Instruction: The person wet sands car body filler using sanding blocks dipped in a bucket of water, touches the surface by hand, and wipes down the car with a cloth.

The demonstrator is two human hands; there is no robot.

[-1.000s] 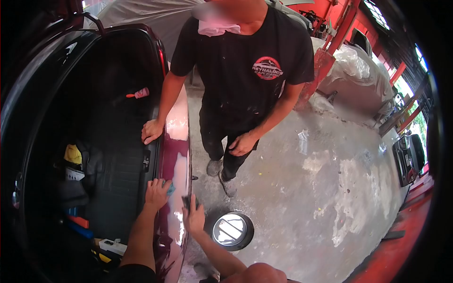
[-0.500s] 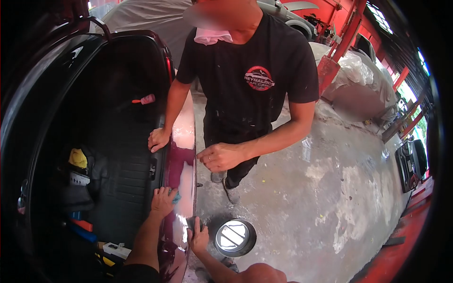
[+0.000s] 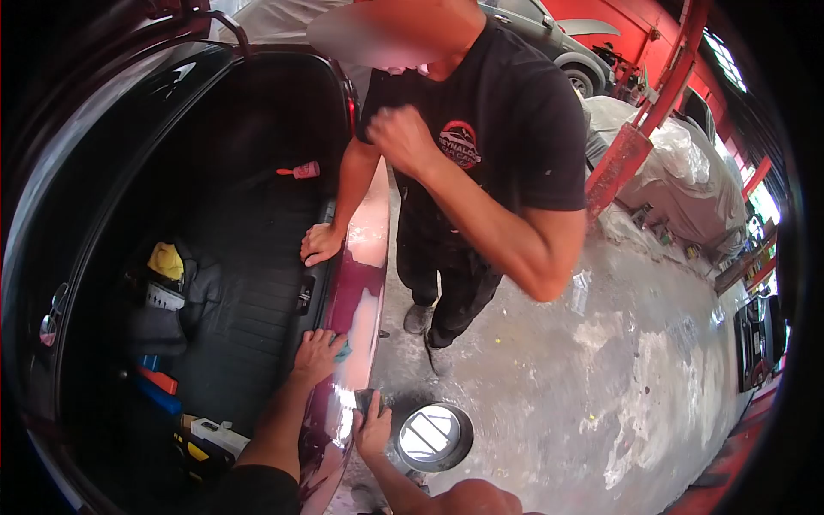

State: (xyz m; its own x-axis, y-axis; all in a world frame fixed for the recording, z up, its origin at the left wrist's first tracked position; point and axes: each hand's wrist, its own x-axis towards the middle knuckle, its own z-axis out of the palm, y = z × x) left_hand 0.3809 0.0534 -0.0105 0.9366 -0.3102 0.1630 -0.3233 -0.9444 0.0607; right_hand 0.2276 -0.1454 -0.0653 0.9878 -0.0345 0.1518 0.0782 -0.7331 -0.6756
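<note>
The left hand (image 3: 318,355) clamps its fingers on a crumpled teal cloth (image 3: 343,351) atop the curved, maroon-and-pink car panel (image 3: 363,328), likely for steady pressure, while the right hand (image 3: 373,429) grips a small dark block (image 3: 365,401) at its outer edge, contact unclear.

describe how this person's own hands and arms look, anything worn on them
The left hand and right hand are bare, with no gloves. A plain black sleeve shows on the left arm; the right forearm is uncovered. No watch shows at either wrist.
</note>
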